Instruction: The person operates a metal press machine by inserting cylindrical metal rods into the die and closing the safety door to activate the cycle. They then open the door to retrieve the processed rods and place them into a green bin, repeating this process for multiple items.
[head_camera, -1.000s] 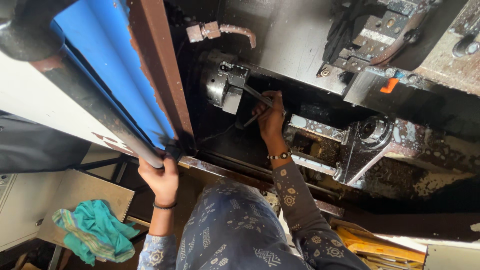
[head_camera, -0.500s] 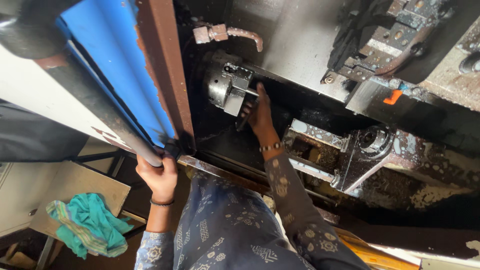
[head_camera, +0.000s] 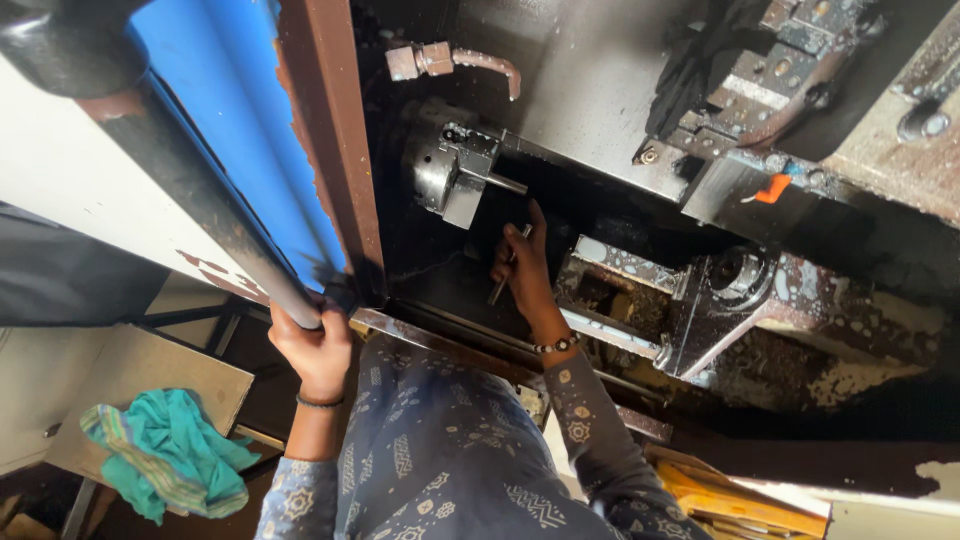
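Inside machine, right hand (head_camera: 522, 270) gripping rod (head_camera: 508, 266)

Both hands (head_camera: 312, 345) (head_camera: 524, 268) raised, fingers seemingly curled

Not much here as far as labels go — just a small orange tag (head_camera: 771, 187) up at about 2 o'clock on the grey machine housing (head_camera: 600, 90). No packages, signs or screens that I can spot.
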